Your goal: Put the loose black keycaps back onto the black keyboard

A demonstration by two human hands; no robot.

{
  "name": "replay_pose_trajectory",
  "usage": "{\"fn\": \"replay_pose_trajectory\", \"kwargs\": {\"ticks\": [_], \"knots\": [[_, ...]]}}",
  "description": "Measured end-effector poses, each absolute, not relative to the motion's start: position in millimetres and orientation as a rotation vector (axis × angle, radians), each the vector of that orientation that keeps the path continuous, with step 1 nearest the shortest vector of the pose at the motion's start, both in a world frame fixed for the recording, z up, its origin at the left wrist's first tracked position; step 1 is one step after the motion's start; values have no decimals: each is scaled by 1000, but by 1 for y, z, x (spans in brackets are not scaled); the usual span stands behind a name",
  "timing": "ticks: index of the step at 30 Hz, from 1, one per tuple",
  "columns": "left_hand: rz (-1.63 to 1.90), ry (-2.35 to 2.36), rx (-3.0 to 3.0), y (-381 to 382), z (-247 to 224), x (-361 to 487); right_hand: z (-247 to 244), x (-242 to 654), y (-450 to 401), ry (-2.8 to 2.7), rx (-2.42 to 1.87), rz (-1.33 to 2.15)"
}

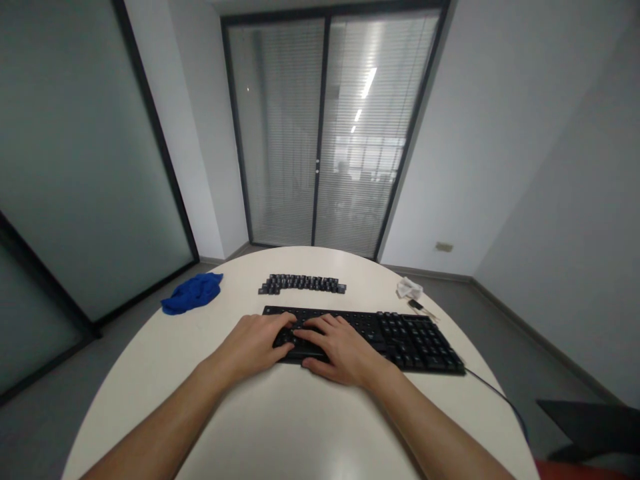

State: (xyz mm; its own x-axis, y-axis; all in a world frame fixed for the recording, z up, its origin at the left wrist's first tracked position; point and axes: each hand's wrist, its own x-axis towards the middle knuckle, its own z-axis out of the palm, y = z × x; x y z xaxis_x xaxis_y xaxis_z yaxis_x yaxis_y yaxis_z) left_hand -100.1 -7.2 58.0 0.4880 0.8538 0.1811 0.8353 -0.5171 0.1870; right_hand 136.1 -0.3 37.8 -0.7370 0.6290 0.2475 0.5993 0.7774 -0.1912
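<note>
A black keyboard (420,340) lies across the table in front of me. Keycaps fill its right part, while much of the left and middle looks bare of them. Over its left end is my left hand (255,341), thumb and index finger apart, fingertips at the keyboard. My right hand (343,350) lies just right of it, palm down, with fingers spread over the keyboard's middle and the thumb by its front edge. I see nothing held in either hand; small things under the fingertips are hidden. Behind the keyboard, loose black keycaps (303,283) sit in rows.
A blue cloth (194,293) lies at the left of the round white table (240,420). Crumpled white tissue (409,288) and a small black-ended tool (416,305) are at the right. The keyboard's cable (493,387) runs off the right edge.
</note>
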Motion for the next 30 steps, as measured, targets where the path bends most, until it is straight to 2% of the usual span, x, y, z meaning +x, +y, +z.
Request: {"fn": "replay_pose_trajectory", "kwargs": {"ticks": [30], "knots": [[207,1573,2680,-20,68,-89,24,128,1,-2598,-911,106]]}}
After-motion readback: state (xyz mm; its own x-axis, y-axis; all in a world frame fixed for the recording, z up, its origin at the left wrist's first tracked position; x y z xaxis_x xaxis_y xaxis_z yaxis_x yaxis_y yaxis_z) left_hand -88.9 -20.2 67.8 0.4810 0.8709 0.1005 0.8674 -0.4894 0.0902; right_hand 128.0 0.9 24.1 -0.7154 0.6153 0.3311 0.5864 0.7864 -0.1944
